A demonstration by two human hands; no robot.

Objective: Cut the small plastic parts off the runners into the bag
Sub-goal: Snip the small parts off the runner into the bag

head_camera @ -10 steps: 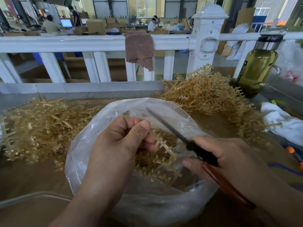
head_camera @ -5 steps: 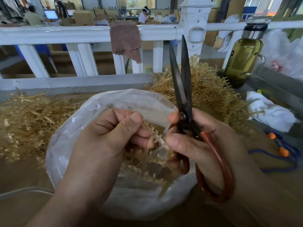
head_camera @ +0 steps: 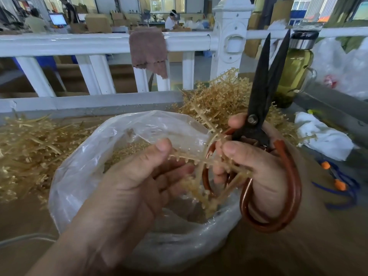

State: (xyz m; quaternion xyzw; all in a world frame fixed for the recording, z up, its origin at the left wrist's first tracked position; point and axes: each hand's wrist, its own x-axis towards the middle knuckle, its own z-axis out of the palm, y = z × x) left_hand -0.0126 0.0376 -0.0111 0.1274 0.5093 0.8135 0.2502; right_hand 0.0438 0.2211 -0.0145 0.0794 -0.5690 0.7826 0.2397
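The left hand (head_camera: 127, 176) pinches one arm of a cross-shaped runner (head_camera: 196, 161) between thumb and fingers, over the open plastic bag (head_camera: 83, 156), where cut parts (head_camera: 129, 148) lie. The right hand (head_camera: 264, 168) has its grip curled through the red handles of the scissors (head_camera: 257, 92), blades upright and slightly parted, and it touches the runner too. Swinging those blades down beside the left fingers could nick them. Parts snipped near the bag's rim may fly onto the desk (head_camera: 22, 216) among the runner piles (head_camera: 25, 140).
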